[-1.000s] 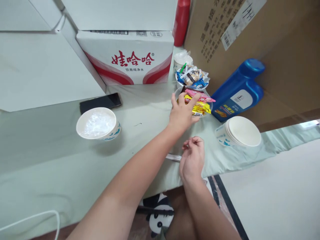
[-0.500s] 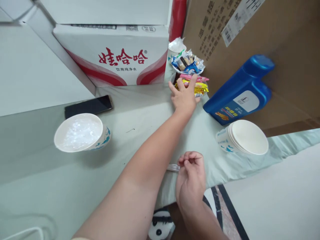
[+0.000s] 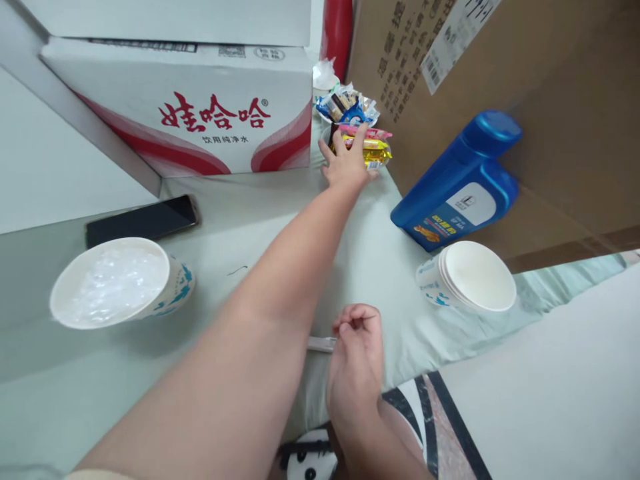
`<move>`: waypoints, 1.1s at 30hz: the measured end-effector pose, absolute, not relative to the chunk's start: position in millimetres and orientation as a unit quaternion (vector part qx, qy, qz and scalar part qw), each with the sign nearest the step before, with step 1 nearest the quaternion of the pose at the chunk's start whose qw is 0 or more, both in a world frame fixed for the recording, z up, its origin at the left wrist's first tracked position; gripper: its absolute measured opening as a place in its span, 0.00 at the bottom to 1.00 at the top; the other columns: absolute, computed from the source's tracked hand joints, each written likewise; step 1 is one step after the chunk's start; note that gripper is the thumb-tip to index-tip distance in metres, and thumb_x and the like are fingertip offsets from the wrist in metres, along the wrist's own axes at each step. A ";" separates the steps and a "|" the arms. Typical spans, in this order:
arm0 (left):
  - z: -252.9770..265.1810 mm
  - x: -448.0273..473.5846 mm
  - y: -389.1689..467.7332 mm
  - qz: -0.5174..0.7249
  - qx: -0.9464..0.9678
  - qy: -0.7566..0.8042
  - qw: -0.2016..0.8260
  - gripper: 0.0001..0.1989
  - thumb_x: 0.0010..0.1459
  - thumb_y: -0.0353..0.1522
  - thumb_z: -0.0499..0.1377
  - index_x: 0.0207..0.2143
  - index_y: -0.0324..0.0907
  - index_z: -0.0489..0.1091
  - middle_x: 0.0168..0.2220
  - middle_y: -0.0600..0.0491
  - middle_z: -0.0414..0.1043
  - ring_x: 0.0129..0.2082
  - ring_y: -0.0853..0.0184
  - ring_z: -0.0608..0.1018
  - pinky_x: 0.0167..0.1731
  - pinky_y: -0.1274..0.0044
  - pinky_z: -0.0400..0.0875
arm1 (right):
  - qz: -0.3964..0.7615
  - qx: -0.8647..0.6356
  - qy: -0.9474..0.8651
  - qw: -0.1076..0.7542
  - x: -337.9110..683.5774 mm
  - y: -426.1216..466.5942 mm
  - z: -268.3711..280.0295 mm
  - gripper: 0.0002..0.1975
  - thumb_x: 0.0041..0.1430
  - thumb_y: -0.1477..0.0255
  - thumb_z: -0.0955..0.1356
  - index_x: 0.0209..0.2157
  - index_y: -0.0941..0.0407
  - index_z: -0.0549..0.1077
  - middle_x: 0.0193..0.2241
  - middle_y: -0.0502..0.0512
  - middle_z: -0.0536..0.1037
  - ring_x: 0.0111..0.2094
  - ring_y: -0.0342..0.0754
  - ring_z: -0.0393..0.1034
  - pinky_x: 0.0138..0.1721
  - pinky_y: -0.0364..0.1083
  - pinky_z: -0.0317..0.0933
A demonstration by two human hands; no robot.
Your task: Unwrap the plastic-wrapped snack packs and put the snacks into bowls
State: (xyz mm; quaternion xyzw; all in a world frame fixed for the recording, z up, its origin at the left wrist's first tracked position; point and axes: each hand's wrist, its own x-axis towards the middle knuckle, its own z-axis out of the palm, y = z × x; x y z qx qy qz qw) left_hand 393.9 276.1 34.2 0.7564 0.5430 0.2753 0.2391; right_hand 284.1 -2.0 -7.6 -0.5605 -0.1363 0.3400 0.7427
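My left hand (image 3: 347, 163) reaches to the back of the cloth-covered table, fingers spread over a small bowl of wrapped snacks. Yellow packets (image 3: 376, 155) and a pink packet (image 3: 367, 131) show between and beyond the fingers; whether the fingertips press on them is unclear. Just behind stands a second bowl with blue and white wrapped snacks (image 3: 347, 105). Nearer to me, my right hand (image 3: 356, 353) is closed, its fingers curled and thumb against them. A clear plastic strip (image 3: 320, 344) touches its edge, partly hidden by my left forearm; I cannot tell whether it is held.
At left stand a paper cup with clear plastic (image 3: 113, 280) and a black phone (image 3: 145, 220). A white carton (image 3: 210, 123) is behind them. To the right are a blue bottle (image 3: 457, 183), stacked paper cups (image 3: 467, 275) and a big brown box (image 3: 565, 147).
The view has shifted, so most things appear farther left. My left hand stays over the snack bowl with fingers spread. My right hand keeps its curled shape.
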 end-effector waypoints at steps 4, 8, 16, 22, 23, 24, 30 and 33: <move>45.8 366.5 243.6 0.301 0.779 0.517 0.189 0.41 0.54 0.37 0.70 0.68 0.55 0.61 0.72 0.49 0.55 0.75 0.44 0.48 0.69 0.51 0.53 | 0.325 -0.579 -0.155 0.731 278.4 10.3 -4.0 0.07 0.56 0.71 0.66 0.37 0.51 0.64 0.32 0.47 0.64 0.32 0.43 0.61 0.35 0.44 0.58; 47.1 316.3 185.4 0.400 0.763 0.449 0.237 0.05 0.65 0.32 0.58 0.41 0.47 0.73 0.40 0.50 0.75 0.49 0.60 0.77 0.50 0.69 0.71 | 0.303 -0.605 -0.165 0.717 268.2 28.6 -3.3 0.09 0.54 0.71 0.65 0.36 0.51 0.59 0.30 0.45 0.59 0.28 0.42 0.56 0.31 0.43 0.54; 46.7 138.4 88.7 0.610 0.630 0.461 0.133 0.17 0.67 0.35 0.54 0.24 0.45 0.56 0.24 0.56 0.59 0.29 0.68 0.67 0.35 0.69 0.66 | 0.326 -0.593 -0.266 0.687 206.6 69.1 8.2 0.08 0.51 0.72 0.63 0.35 0.51 0.60 0.27 0.44 0.59 0.29 0.42 0.56 0.33 0.44 0.57; 27.4 39.8 86.1 0.504 0.517 0.674 0.158 0.14 0.62 0.33 0.58 0.50 0.51 0.66 0.56 0.47 0.60 0.64 0.55 0.65 0.65 0.52 0.58 | 0.442 -0.577 -0.317 0.610 156.3 80.4 7.8 0.14 0.50 0.72 0.65 0.41 0.53 0.67 0.40 0.51 0.70 0.39 0.45 0.67 0.45 0.47 0.63; 21.4 34.8 90.5 0.475 0.521 0.679 0.205 0.16 0.61 0.34 0.60 0.51 0.51 0.66 0.57 0.47 0.60 0.64 0.53 0.67 0.66 0.52 0.58 | 0.463 -0.573 -0.321 0.596 152.2 81.2 6.6 0.13 0.50 0.71 0.65 0.41 0.53 0.67 0.41 0.52 0.71 0.40 0.46 0.67 0.47 0.48 0.63; 15.7 33.4 95.5 0.451 0.537 0.672 0.239 0.18 0.59 0.35 0.63 0.52 0.52 0.67 0.57 0.46 0.60 0.64 0.52 0.68 0.66 0.52 0.59 | 0.479 -0.569 -0.324 0.585 150.4 82.1 5.6 0.14 0.51 0.70 0.66 0.42 0.53 0.67 0.41 0.52 0.71 0.39 0.46 0.68 0.47 0.49 0.63; 2.9 94.0 132.3 0.371 0.663 0.561 0.328 0.24 0.57 0.38 0.65 0.56 0.49 0.69 0.63 0.40 0.57 0.64 0.48 0.69 0.65 0.54 0.65 | 0.415 -0.611 -0.235 0.631 184.9 88.8 9.6 0.17 0.53 0.67 0.65 0.46 0.52 0.67 0.44 0.52 0.70 0.43 0.47 0.68 0.53 0.51 0.63; 9.5 156.2 150.9 0.309 0.724 0.520 0.333 0.30 0.57 0.40 0.66 0.61 0.45 0.68 0.67 0.39 0.52 0.67 0.47 0.67 0.68 0.57 0.62 | 0.373 -0.598 -0.139 0.696 215.3 88.9 16.0 0.20 0.53 0.65 0.64 0.49 0.51 0.65 0.51 0.55 0.70 0.49 0.48 0.69 0.54 0.51 0.63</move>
